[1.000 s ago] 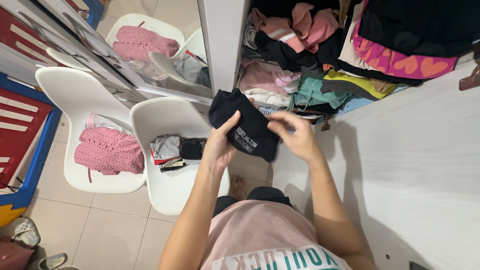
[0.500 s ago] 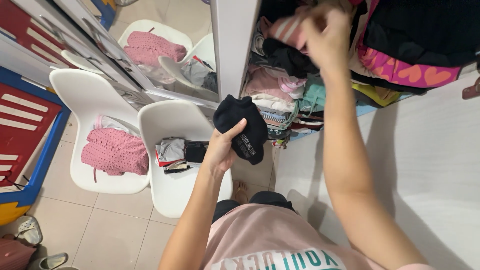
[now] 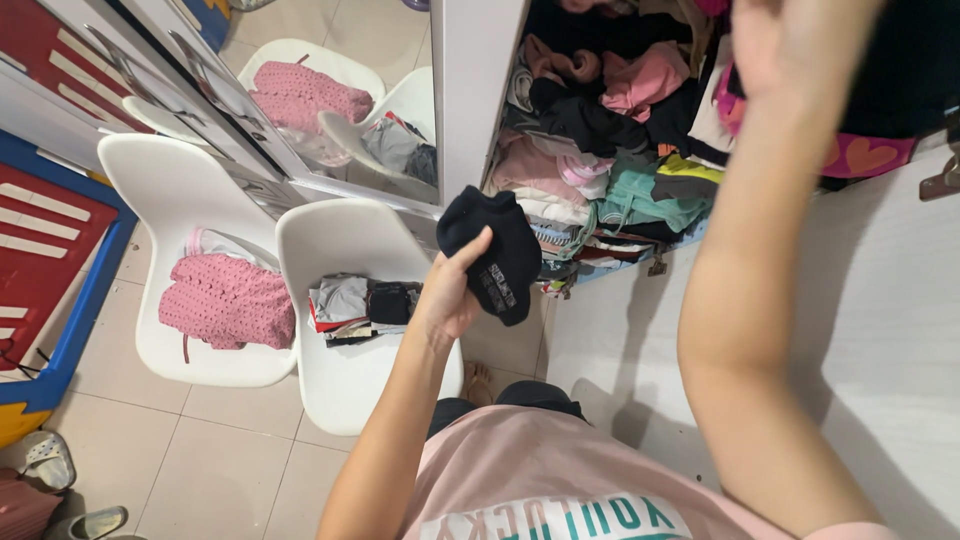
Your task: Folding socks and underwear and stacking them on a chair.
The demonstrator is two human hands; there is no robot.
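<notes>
Pink tee (image 3: 520, 470) with white band and teal lettering across chest. Dark shorts (image 3: 500, 398) just above the tee's hem. Forearms bare, no sleeves showing.

A single head-worn camera looks steeply down from the person's own eye level, close over the raised arms and pink shirt (image 3: 540, 480); it faces the open wardrobe (image 3: 600, 150) ahead and right, with two white chairs (image 3: 340, 250) on the tiled floor at left
</notes>
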